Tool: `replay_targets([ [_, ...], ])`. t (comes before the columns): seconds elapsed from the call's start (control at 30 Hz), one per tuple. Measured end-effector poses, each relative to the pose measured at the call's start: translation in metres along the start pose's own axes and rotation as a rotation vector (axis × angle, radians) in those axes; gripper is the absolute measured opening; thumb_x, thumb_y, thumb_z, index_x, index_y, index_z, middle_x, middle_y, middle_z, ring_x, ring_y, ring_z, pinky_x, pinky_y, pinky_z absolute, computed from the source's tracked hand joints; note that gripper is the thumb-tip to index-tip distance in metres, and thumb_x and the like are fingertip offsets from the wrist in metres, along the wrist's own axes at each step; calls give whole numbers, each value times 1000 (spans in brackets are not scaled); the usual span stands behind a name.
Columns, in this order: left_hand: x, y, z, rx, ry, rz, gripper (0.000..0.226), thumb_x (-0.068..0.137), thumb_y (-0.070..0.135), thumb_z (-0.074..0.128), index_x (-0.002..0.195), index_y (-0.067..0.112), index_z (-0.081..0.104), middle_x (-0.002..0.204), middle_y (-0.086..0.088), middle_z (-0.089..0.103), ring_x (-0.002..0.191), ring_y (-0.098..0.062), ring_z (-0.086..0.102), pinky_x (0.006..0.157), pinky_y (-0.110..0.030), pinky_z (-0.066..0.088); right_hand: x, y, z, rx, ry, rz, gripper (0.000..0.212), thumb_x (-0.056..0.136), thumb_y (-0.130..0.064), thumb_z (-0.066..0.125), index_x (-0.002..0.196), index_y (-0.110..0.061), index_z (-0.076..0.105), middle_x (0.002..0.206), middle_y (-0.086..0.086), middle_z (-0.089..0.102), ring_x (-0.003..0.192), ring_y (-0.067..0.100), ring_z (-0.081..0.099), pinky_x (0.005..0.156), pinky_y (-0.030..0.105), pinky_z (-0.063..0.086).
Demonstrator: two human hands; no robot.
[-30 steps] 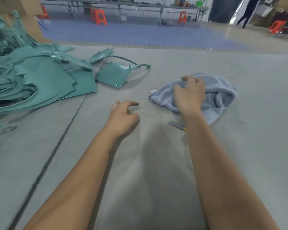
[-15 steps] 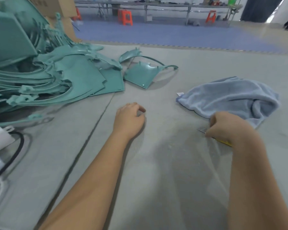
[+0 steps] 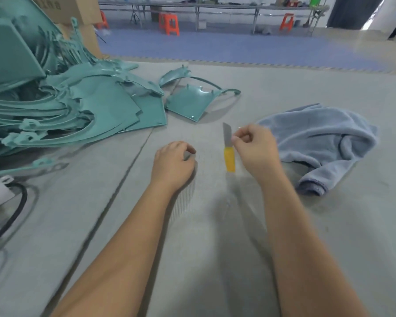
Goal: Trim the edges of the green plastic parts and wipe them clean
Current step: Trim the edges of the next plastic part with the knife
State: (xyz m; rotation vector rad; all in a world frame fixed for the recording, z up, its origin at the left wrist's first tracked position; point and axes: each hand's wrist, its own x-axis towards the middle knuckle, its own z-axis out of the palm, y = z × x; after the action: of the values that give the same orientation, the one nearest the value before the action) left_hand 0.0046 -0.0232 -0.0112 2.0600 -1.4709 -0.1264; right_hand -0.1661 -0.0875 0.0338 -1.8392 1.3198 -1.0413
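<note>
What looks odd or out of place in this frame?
The right hand pinches the knife by its bare blade, with the yellow handle hanging down: an awkward, risky hold. The green parts lie in a loose, untidy heap, and the blue cloth is crumpled.

Brightness: soft, even indoor light is filling the scene, with nothing dim.
Shadows: the forearms are casting faint, diffuse shadows on the grey mat [image 3: 215, 259]; the towel [image 3: 318, 143] is shading its near edge.
Glare: the green plastic parts [image 3: 78, 106] are showing dull highlights.
Blur: slight motion smear is softening the right hand [image 3: 255, 148] and knife [image 3: 228, 147].
Distortion: wide-angle bending is stretching the frame edges.
</note>
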Motion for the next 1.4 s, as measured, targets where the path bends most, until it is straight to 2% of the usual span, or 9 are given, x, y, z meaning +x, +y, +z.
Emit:
replay_targets([
  [0.17, -5, 1, -3, -223, 97, -96, 35, 85, 0, 43, 103, 18, 66, 115, 4, 59, 116, -20, 49, 96, -33, 39, -19, 25, 30, -210, 35, -79, 41, 93, -33, 59, 129, -15, 58, 120, 8, 61, 113, 27, 52, 96, 36, 41],
  [0.37, 9, -19, -35, 56, 268, 5, 36, 82, 2, 52, 95, 27, 75, 146, -8, 47, 143, -32, 24, 114, -37, 21, -29, 22, 37, -700, -51, -329, 32, 95, -31, 49, 122, -23, 64, 113, 10, 55, 102, 31, 45, 84, 38, 35],
  [0.57, 23, -99, -94, 389, 280, -360, 66, 85, 22, 63, 145, 31, 36, 163, -8, 0, 148, -33, -8, 118, -51, -2, -35, 16, 39, -683, -91, -440, 28, 92, -18, 55, 116, -9, 66, 130, 21, 50, 109, 39, 47, 90, 43, 39],
  [0.67, 21, -118, -99, 477, 112, -496, 68, 93, 29, 51, 152, 18, 20, 160, -14, 16, 146, -34, 14, 118, -49, 10, -34, 15, 40, -628, -108, -449, 24, 89, -14, 58, 110, -7, 68, 124, 20, 53, 104, 39, 49, 85, 44, 43],
  [0.83, 15, -127, -93, 586, 269, -433, 57, 90, 11, 50, 144, 19, 34, 125, -18, 55, 114, -35, 48, 96, -44, 31, -33, 17, 41, -623, -116, -429, 23, 90, -15, 57, 108, -9, 69, 120, 16, 55, 103, 37, 51, 84, 42, 43],
  [1.03, 15, -137, -100, 634, 330, -323, 42, 98, 25, 46, 139, 30, 48, 108, -13, 60, 103, -31, 51, 89, -42, 32, -30, 18, 40, -683, -151, -398, 27, 94, -23, 47, 111, -13, 66, 111, 9, 55, 99, 31, 48, 84, 39, 39],
  [1.17, 20, -137, -109, 610, 336, -389, 63, 90, 58, 50, 136, 16, 45, 115, -16, 62, 110, -35, 54, 89, -44, 33, -29, 18, 39, -687, -154, -390, 27, 95, -24, 46, 112, -15, 65, 110, 7, 55, 98, 28, 49, 82, 38, 38],
  [1.3, 25, -136, -112, 627, 318, -433, 54, 89, 57, 55, 108, 6, 55, 103, -16, 62, 101, -34, 55, 87, -44, 32, -29, 18, 39, -696, -106, -359, 32, 94, -25, 47, 121, -13, 60, 111, 10, 56, 100, 31, 50, 82, 39, 36],
  [1.4, 19, -135, -109, 620, 334, -444, 51, 89, 48, 61, 115, 4, 54, 119, -19, 52, 113, -35, 45, 92, -45, 31, -27, 20, 37, -789, -14, -262, 33, 95, -33, 47, 110, -8, 61, 108, 12, 58, 101, 31, 49, 77, 36, 29],
])
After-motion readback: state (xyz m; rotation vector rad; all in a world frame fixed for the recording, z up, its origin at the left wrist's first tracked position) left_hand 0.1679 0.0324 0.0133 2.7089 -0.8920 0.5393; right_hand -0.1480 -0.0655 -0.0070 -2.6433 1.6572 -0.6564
